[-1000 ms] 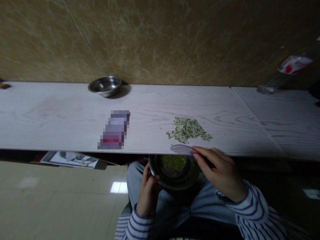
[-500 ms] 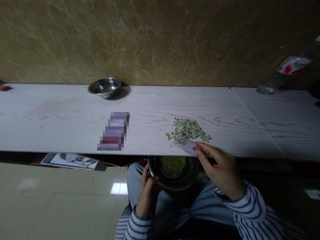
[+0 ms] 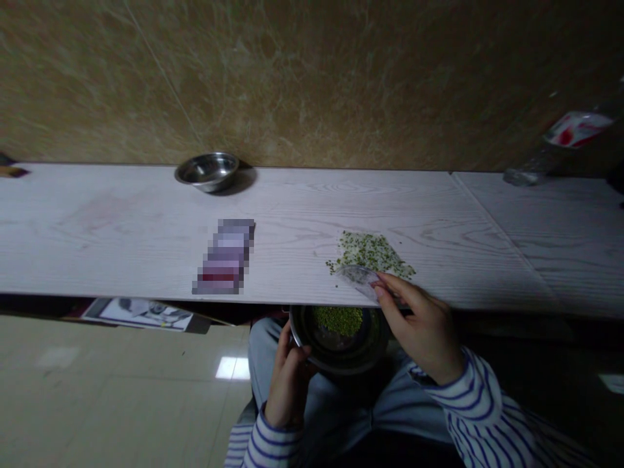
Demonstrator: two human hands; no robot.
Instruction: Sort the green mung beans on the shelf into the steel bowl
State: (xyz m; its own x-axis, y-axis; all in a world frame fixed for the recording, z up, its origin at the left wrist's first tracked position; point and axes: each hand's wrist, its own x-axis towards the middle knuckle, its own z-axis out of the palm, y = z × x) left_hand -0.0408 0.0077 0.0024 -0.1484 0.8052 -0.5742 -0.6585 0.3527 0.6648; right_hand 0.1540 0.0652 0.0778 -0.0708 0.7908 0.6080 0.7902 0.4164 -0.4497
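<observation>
My left hand (image 3: 287, 387) is closed on the left rim of a metal bowl (image 3: 331, 361), which is tucked under the table edge above my lap. Small green beans (image 3: 341, 319), like mung beans, lie inside it. Between thumb and fingers of my right hand (image 3: 423, 327) is a thin, clear plastic piece with a rounded edge (image 3: 358, 275); its exact kind is unclear. It rests low over the table, at the near side of a spread of green beans (image 3: 370, 250). A few beans sit apart to the left of that spread.
A shallow steel bowl (image 3: 207, 174) stands by the wall at the back. Left of the beans lies a blurred-out flat object (image 3: 225, 257). A clear bottle with a red and white label (image 3: 568, 133) stands at the far right. Papers (image 3: 139, 313) show on a shelf underneath.
My right hand has moved slightly left with the plastic piece, whose face now shows more. My left hand and the bowl it holds stay nearly the same.
</observation>
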